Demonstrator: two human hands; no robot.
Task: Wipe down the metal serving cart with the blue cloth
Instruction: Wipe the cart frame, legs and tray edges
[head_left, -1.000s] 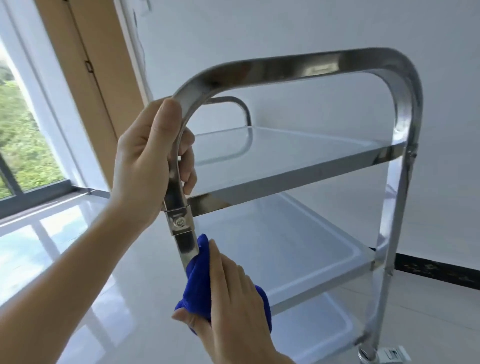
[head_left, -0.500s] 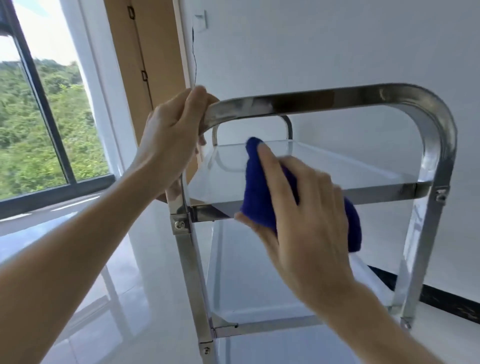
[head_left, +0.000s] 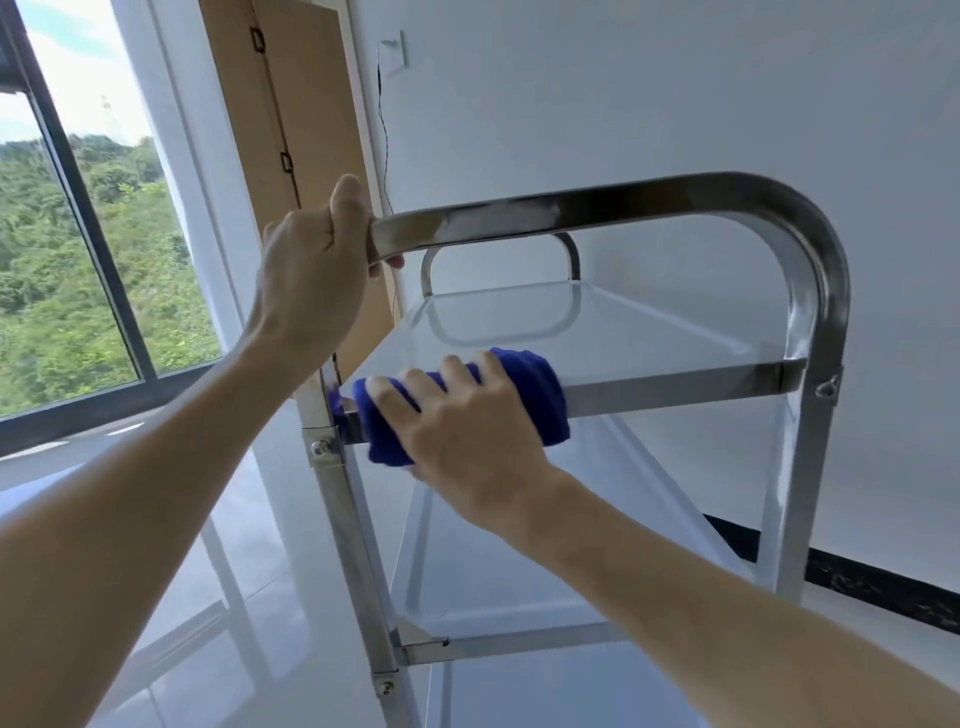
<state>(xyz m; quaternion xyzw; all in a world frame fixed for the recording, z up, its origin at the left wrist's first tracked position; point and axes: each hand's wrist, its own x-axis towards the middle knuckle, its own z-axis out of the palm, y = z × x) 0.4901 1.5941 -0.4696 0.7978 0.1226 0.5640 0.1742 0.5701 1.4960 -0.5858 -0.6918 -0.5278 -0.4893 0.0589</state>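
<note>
The metal serving cart (head_left: 670, 392) stands right in front of me, a shiny steel frame with an arched handle and stacked shelves. My left hand (head_left: 311, 270) is wrapped around the left corner of the arched handle. My right hand (head_left: 467, 431) presses the bunched blue cloth (head_left: 540, 395) against the near rim of the top shelf, close to its left end. The cloth wraps over the rim and hides that stretch of it. A lower shelf (head_left: 498, 649) shows beneath my right forearm.
A white wall (head_left: 649, 104) runs behind the cart, with a dark skirting strip (head_left: 883, 582) at the floor. A wooden door (head_left: 291, 130) and a large window (head_left: 78, 249) lie to the left. The floor (head_left: 218, 597) is glossy white tile.
My right hand with the cloth rose from the left upright below the shelf bracket to the top shelf, then settled on its near rim. My left hand slid up to the handle corner.
</note>
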